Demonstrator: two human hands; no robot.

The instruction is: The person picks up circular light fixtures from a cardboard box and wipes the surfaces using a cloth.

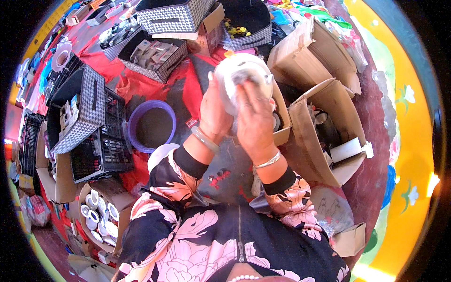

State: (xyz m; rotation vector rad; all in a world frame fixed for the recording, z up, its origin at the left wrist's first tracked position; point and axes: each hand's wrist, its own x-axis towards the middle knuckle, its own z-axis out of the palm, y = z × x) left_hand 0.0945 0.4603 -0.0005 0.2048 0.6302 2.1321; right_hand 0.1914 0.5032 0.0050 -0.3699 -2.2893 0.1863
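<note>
In front of me, a white rounded object [238,62] with a small orange-yellow bit on its top edge is held up; its kind I cannot make out. My left hand [216,109] grips its left side, thumb up along the edge. Over its face lies my right hand [255,113], fingers close together and pressed against it. Under those fingertips shows a blurred greyish patch [244,75], perhaps a wad of cloth. Just right of the object an open cardboard box [283,101] is partly hidden by my right hand.
A purple-rimmed basin [133,127] with dark water stands left, beside a black crate [112,150]. Cardboard boxes [307,136] crowd the right. Houndstooth bins [171,19] stand at the far side. Near left, a carton [123,199] holds several white round pieces [99,214].
</note>
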